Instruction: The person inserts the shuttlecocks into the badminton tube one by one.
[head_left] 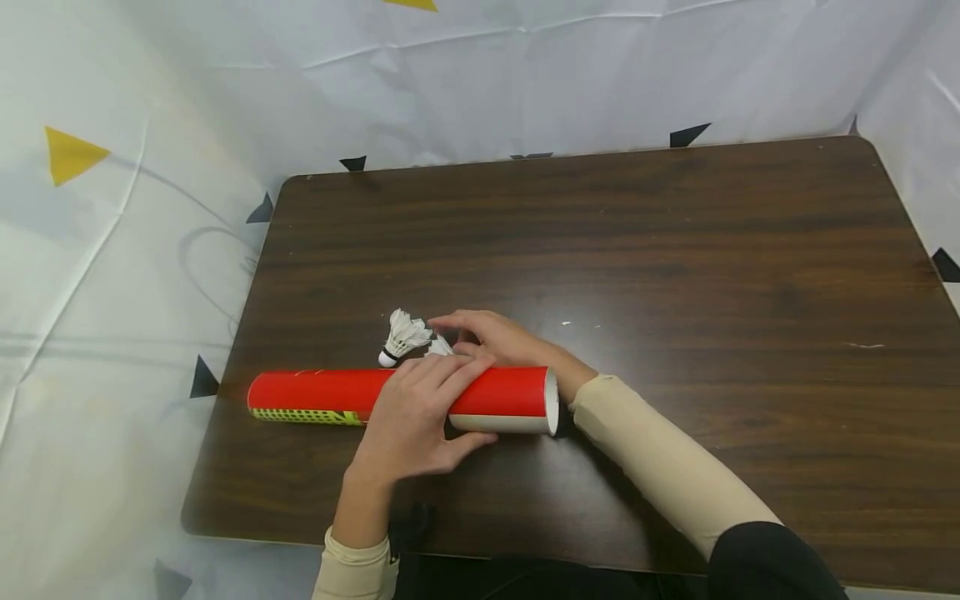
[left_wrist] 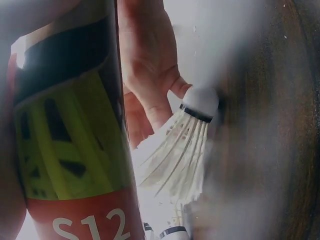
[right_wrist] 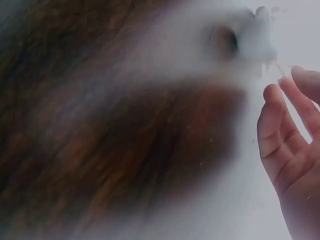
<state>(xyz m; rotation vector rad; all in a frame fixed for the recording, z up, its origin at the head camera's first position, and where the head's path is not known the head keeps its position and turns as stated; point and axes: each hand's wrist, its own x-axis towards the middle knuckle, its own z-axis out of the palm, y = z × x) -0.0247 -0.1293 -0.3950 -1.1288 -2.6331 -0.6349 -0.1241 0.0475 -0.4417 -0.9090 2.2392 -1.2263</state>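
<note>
A long red shuttlecock tube (head_left: 322,387) lies across the near side of the table, with yellow-green print and "S12" lettering. My left hand (head_left: 423,408) grips it from above, fingers over the far side and thumb along the near side. Behind the tube is my right hand (head_left: 498,337), its fingers loosely bent and spread beside a white feather shuttlecock (left_wrist: 185,145). A fingertip sits right at that shuttlecock's cork in the left wrist view. Another shuttlecock (head_left: 405,335) lies just left of the right fingertips, its cork towards the tube. The right wrist view is blurred around the shuttlecocks.
The dark wood-grain table (head_left: 675,275) extends to the right and back. White sheeting (head_left: 525,92) hangs behind and beside it. Small white scraps (head_left: 566,323) lie on the tabletop right of the hands.
</note>
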